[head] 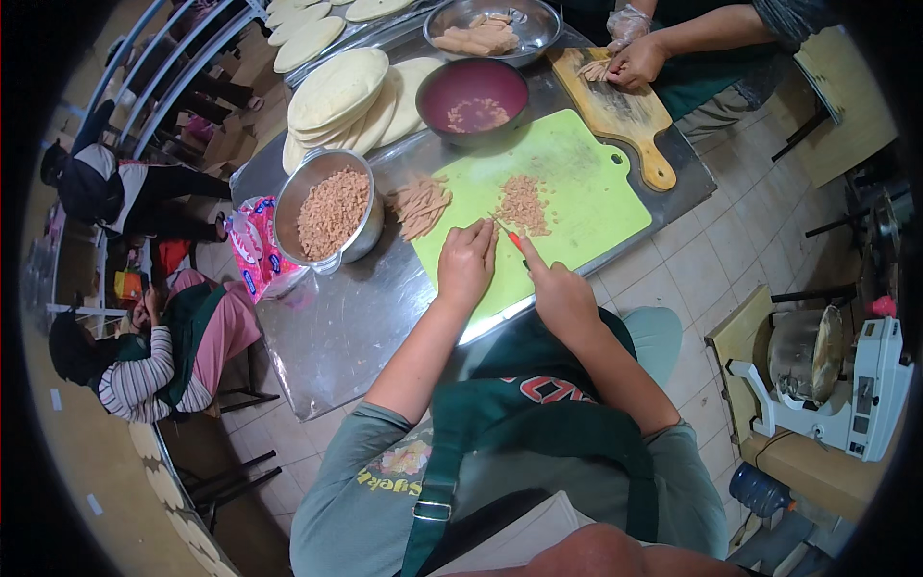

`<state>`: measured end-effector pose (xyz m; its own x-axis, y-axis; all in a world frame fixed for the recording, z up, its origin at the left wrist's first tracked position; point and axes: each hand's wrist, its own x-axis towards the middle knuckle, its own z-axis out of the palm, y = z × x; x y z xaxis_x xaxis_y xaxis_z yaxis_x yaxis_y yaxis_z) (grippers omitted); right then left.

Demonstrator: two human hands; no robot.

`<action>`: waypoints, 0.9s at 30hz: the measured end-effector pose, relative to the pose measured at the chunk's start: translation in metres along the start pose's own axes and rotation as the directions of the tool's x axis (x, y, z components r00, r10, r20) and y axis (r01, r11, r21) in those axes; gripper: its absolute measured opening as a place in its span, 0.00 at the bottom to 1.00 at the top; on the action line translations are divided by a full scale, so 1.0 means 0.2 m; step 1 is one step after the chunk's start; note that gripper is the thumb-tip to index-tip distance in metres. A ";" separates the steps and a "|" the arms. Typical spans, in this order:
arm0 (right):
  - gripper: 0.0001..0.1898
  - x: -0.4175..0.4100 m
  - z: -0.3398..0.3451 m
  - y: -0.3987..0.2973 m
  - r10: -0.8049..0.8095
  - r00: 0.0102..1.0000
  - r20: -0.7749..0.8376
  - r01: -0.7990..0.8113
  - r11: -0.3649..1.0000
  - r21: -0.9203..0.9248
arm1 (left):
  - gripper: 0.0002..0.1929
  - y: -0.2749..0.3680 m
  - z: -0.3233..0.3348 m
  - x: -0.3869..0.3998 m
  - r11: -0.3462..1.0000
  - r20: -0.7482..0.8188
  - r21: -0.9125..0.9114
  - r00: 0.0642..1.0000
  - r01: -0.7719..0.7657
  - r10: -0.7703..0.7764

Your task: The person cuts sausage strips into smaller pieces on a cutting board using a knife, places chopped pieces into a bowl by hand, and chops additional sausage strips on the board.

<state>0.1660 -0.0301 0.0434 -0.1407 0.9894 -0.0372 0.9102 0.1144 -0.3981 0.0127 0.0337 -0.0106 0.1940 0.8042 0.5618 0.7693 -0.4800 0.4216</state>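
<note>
My right hand (562, 292) grips a small knife (515, 241) with a red and black handle, index finger stretched along it. Its blade tip reaches the fingertips of my left hand (467, 261), which rests flat on the light green cutting board (598, 187). Whatever lies under the left fingers is hidden. Just beyond the blade is a heap of diced pinkish-brown sausage-like food (523, 205). Uncut strips (421, 208) of the same food lie at the board's left edge. A metal pot (369, 229) to the left holds many diced pieces (334, 215).
Beyond the board stand a dark bowl (472, 76) with a few diced pieces and a steel bowl (542, 45) of sausages. Flatbreads (337, 94) are stacked at left, near a pink packet (261, 249). A co-worker's hands (638, 61) work over a wooden board (634, 119).
</note>
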 end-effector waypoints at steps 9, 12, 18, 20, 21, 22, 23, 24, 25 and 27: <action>0.30 -0.13 -0.02 0.06 0.069 0.992 0.101 -0.074 0.996 0.048 | 0.10 0.02 -0.04 0.00 0.995 0.029 -0.040 0.996 0.087 -0.086; 0.33 -0.07 -0.05 0.02 0.058 0.990 0.126 -0.065 0.996 0.053 | 0.09 0.02 -0.04 -0.01 0.984 0.071 -0.068 0.984 0.167 -0.162; 0.34 -0.04 0.01 0.01 0.017 0.992 0.124 -0.019 1.000 0.015 | 0.06 0.01 -0.03 -0.01 0.989 0.016 -0.100 0.994 0.109 -0.108; 0.34 -0.09 0.03 0.03 0.019 0.992 0.124 -0.021 1.000 0.019 | 0.06 -0.01 -0.02 -0.02 0.992 -0.015 -0.100 0.997 0.077 -0.079; 0.32 -0.12 0.03 0.05 0.023 0.994 0.103 -0.027 0.999 0.043 | 0.06 0.00 -0.03 -0.02 0.992 -0.006 -0.092 0.996 0.092 -0.093; 0.29 -0.14 0.02 0.06 0.027 0.996 0.082 -0.032 0.997 0.067 | 0.05 0.00 -0.04 -0.02 0.991 0.002 -0.083 0.994 0.106 -0.107; 0.29 -0.14 0.01 0.06 0.024 0.996 0.084 -0.030 0.997 0.067 | 0.05 0.00 -0.04 -0.02 0.991 0.001 -0.082 0.994 0.110 -0.110; 0.31 -0.15 -0.02 0.05 0.030 0.993 0.117 -0.040 0.996 0.083 | 0.06 0.00 -0.04 -0.02 0.992 0.001 -0.082 0.995 0.100 -0.100; 0.33 -0.15 -0.05 0.05 0.034 0.988 0.151 -0.050 0.994 0.100 | 0.06 0.00 -0.05 -0.03 0.993 0.002 -0.081 0.996 0.090 -0.090; 0.33 -0.10 -0.06 0.03 0.025 0.993 0.114 -0.038 0.992 0.118 | 0.06 0.01 -0.04 -0.03 0.994 -0.004 -0.072 0.997 0.082 -0.082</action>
<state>0.1784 -0.0476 0.0527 -0.1618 0.9752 -0.1512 0.8626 0.0653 -0.5017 0.0076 0.0245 -0.0071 0.1277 0.8398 0.5277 0.7365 -0.4366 0.5166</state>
